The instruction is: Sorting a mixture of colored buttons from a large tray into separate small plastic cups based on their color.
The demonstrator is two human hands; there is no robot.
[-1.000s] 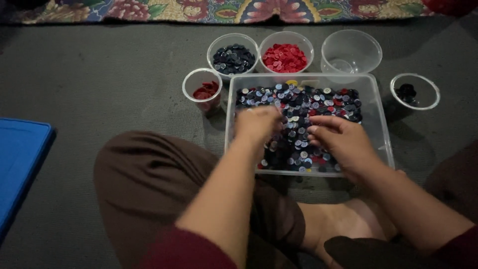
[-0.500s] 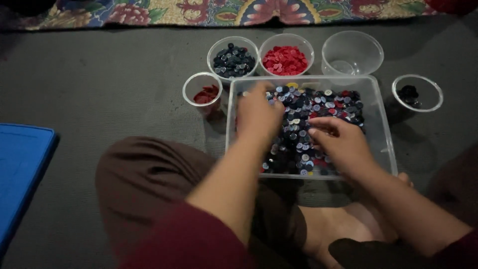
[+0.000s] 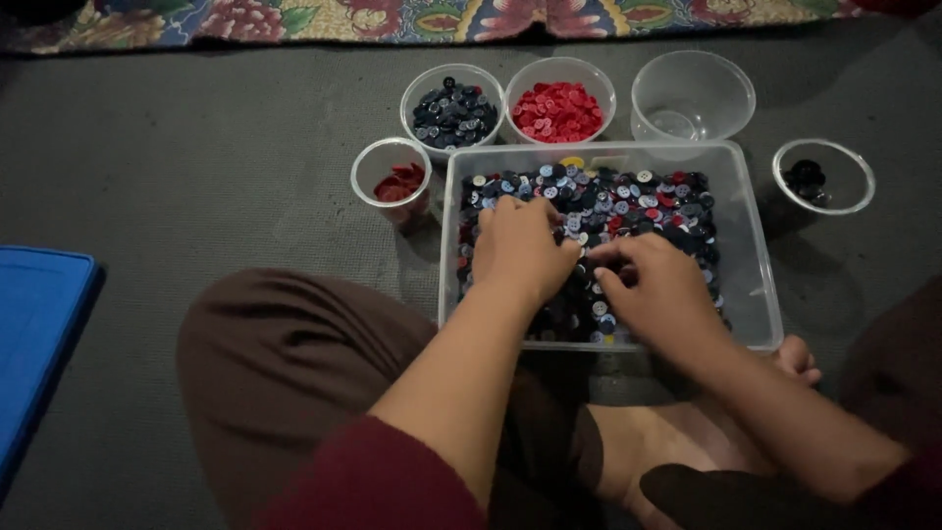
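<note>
both hands down in a clear rectangular tub (image 3: 756, 285) of mixed buttons (image 3: 638, 201), set on the grey floor (image 3: 196, 167) just ahead of crossed legs, long axis running left to right across the view. left hand (image 3: 520, 245) palm down on the heap, fingers (image 3: 505, 208) curled and pointing away toward the far wall of the tub; fingertips buried among the buttons, so cannot tell whether anything is pinched. right hand (image 3: 657, 290) beside it, nearly touching, fingers (image 3: 613, 253) bent and angled left toward the other hand; thumb and forefinger drawn close together over the pile, but any button between them too small and dark to make out (light is dim throughout). near part of the button heap hidden under both hands and wrists. beyond the tub, three round clear bowls in a row: dark blue buttons (image 3: 451, 110), red buttons (image 3: 559, 110), and an empty-looking bowl (image 3: 692, 93). small clear cup (image 3: 391, 177) with dark red pieces just left of the tub; another small cup (image 3: 822, 177) with a few black pieces to the right, apart from it. blue mat (image 3: 39, 334) cut off at the left edge; patterned rug (image 3: 294, 18) cut off along the top.
</note>
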